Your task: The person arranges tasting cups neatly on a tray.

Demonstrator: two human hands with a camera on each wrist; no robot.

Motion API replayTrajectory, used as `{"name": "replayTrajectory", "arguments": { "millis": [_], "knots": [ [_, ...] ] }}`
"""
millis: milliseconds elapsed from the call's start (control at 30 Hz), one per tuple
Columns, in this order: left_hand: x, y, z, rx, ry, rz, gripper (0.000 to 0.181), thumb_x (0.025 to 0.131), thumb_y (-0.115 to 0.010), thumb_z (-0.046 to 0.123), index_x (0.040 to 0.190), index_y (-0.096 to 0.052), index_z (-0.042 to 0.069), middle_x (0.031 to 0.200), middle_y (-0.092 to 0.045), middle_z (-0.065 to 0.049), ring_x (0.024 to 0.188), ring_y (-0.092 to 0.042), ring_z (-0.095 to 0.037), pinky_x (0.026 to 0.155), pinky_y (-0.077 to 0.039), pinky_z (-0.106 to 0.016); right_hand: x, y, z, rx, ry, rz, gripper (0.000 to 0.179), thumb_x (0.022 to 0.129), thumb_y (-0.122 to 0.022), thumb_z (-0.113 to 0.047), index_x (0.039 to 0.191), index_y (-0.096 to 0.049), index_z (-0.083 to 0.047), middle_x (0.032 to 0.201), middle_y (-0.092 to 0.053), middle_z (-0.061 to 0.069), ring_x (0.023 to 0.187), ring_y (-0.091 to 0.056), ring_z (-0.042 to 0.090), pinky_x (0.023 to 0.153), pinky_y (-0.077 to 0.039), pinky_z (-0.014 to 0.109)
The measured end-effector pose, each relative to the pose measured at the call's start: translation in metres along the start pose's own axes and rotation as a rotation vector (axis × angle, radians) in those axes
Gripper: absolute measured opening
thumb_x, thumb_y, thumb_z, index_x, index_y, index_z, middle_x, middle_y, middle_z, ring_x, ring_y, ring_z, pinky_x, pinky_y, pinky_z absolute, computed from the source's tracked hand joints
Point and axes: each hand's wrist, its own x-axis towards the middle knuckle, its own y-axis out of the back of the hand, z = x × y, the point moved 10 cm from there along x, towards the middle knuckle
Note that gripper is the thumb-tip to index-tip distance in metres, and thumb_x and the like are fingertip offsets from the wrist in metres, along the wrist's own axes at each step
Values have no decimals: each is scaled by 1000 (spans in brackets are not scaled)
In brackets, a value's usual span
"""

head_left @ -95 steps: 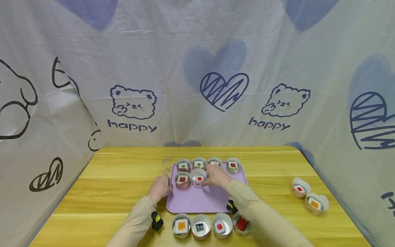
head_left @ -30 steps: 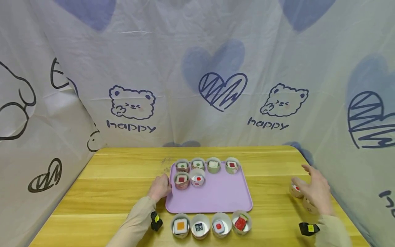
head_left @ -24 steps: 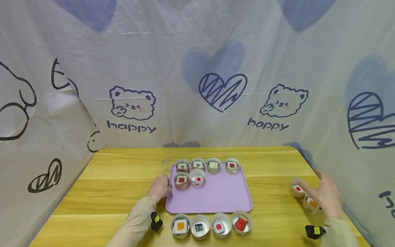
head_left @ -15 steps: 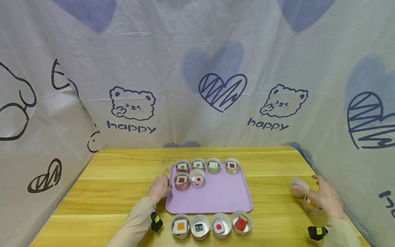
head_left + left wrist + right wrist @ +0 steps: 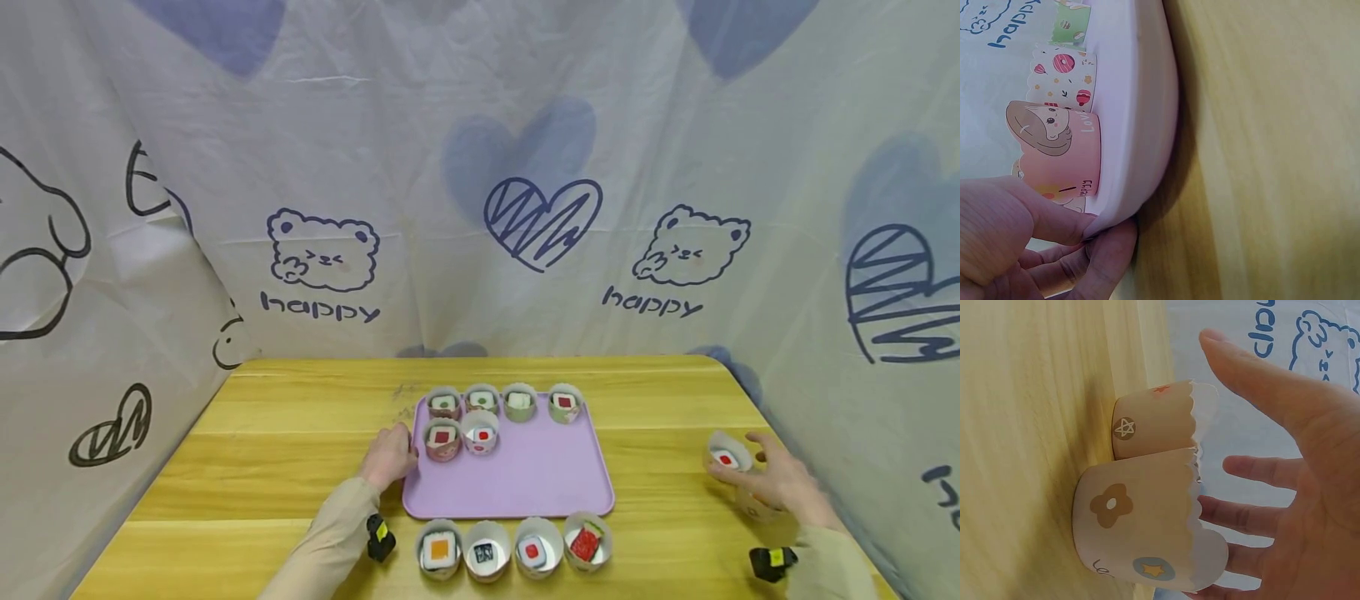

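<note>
My left hand (image 5: 388,458) pinches the left rim of a lilac tray (image 5: 517,492) between thumb and fingers, plain in the left wrist view. At the table's right side, my right hand (image 5: 783,483) hovers over two touching paper baking cups, thumb and fingers spread apart. The farther cup (image 5: 1157,425) holds a small white block with a red square on top. A brown flower marks the nearer cup (image 5: 1141,512), largely covered by the hand in the head view. Fingertips overlap that cup's scalloped rim in the right wrist view; contact is unclear.
Several filled paper cups stand on the tray's back and left, among them a pink one (image 5: 1063,162) and a green one (image 5: 564,403). Along the tray's front edge is a row of cups, including one with a watermelon-like piece (image 5: 586,543). A printed curtain (image 5: 450,208) hangs behind the table.
My right hand has let go of the white patterned cup on the tray and moved right to the two cups there, its fingers shifting slightly over them. My left hand stays on the rim.
</note>
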Motion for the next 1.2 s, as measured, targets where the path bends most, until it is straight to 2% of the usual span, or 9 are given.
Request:
{"name": "replayTrajectory", "arguments": {
  "millis": [133, 267, 367, 567, 667, 967, 1100, 1200],
  "knots": [
    [-1, 2, 3, 10, -22, 17, 9, 86, -64, 2, 81, -56, 2, 68, -55, -8, 61, -52, -20, 52, -39, -27, 1, -2, -1, 20, 15, 1, 112, 85, -64, -68, 150, -19, 11, 134, -43, 43, 112, -52, 55, 80, -48, 57],
    [-2, 4, 4, 12, -40, 30, 10, 86, -63, 2, 81, -55, 1, 68, -55, -8, 60, -52, -19, 52, -39, -27, 2, -3, -1, 45, 26, 7, 106, 85, -68, -65, 146, -26, 12, 123, -53, 38, 100, -59, 41, 74, -49, 46],
    [-2, 4, 3, 9, -36, 27, 9, 86, -63, 2, 82, -56, 1, 69, -55, -8, 61, -52, -20, 52, -40, -27, 2, -4, -1, 49, 33, 14, 103, 84, -69, -63, 143, -30, 12, 115, -59, 33, 95, -60, 35, 72, -48, 43],
    [-2, 3, 3, 13, -32, 25, 9, 86, -63, 2, 82, -56, 1, 69, -55, -8, 61, -52, -20, 52, -40, -27, 3, -3, -1, 36, 17, 20, 103, 83, -71, -63, 142, -32, 11, 111, -63, 30, 90, -62, 30, 69, -48, 41],
    [-2, 3, 3, 14, -28, 24, 8, 86, -63, 2, 82, -56, 1, 69, -55, -8, 61, -52, -20, 52, -40, -27, 5, -1, -1, 22, -5, 24, 107, 81, -71, -65, 144, -30, 11, 113, -62, 31, 91, -62, 32, 71, -48, 45],
    [0, 0, 1, 7, -12, 7, 8, 88, -63, 3, 85, -57, 1, 72, -57, -9, 62, -54, -20, 52, -41, -27, 14, 1, -4, -27, -49, 11, 113, 78, -71, -69, 148, -27, 8, 137, -48, 37, 111, -54, 52, 83, -40, 69],
    [1, -1, 0, 8, -3, 2, 7, 88, -63, 4, 85, -57, 1, 71, -57, -9, 62, -54, -20, 52, -42, -27, 19, 1, -10, -55, -27, -8, 113, 78, -71, -68, 147, -28, 11, 140, -45, 38, 116, -52, 54, 86, -45, 65],
    [1, -1, -1, 9, -2, 2, 7, 88, -63, 4, 84, -57, 1, 71, -57, -9, 62, -54, -21, 52, -42, -28, 22, -1, -14, -57, -1, -34, 112, 80, -73, -64, 145, -28, 15, 135, -49, 38, 110, -56, 49, 82, -49, 55]
  ]
}}
